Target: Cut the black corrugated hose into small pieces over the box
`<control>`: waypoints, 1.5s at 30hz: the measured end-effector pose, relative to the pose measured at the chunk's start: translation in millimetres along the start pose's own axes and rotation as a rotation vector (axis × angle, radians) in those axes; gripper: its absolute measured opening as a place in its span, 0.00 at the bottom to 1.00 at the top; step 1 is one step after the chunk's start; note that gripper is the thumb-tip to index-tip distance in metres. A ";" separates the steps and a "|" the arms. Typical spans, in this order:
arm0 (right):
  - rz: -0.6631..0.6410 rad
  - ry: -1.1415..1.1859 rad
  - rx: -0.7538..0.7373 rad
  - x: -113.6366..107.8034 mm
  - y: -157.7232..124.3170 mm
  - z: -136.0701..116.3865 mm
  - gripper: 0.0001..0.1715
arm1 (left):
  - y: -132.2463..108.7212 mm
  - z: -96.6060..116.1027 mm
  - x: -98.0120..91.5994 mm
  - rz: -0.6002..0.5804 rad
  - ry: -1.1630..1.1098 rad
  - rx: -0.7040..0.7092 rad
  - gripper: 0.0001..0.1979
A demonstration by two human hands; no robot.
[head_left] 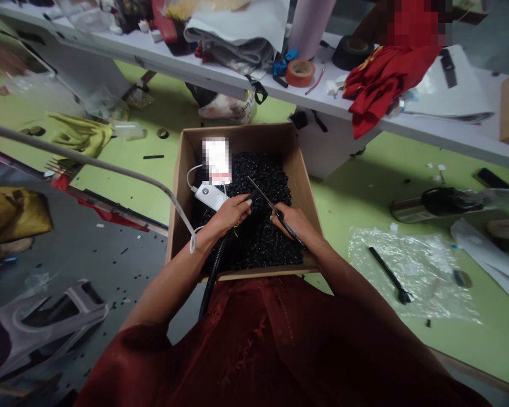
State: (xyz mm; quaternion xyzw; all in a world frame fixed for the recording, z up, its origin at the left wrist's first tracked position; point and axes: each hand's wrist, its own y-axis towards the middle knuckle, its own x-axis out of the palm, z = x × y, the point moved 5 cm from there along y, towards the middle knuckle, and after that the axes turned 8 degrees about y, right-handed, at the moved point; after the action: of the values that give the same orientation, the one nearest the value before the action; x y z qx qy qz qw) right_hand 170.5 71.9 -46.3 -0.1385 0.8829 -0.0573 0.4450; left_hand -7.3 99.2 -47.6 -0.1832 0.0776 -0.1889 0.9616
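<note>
A cardboard box (237,135) stands open below my hands, filled with small black plastic pieces (254,249). My right hand (290,223) is shut on black-handled scissors (275,210), with the blades pointing up and left toward my other hand. My left hand (231,215) grips what looks like a black corrugated tube (214,274), which runs down past the box's front edge. A white power bank (210,196) lies just beyond my left hand, with a white cable attached. A blurred white card (216,161) stands at the box's far side.
A white bench (220,73) across the far side holds cloth, a tape roll and red fabric. A grey curved tube (89,158) crosses the left. Clear plastic sheeting (407,277) with a black tool lies on the green floor to the right.
</note>
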 end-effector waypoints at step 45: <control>-0.022 0.333 -0.139 -3.4 -4.4 -10.7 0.30 | -7.2 23.1 1.9 -0.144 -0.262 0.097 0.13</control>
State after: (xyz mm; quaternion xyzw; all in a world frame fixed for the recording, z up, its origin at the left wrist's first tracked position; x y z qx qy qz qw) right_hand 164.7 68.5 -36.4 -0.1670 0.9447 -0.0230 0.2812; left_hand -2.9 99.7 -23.7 -0.1645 -0.0712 -0.2354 0.9552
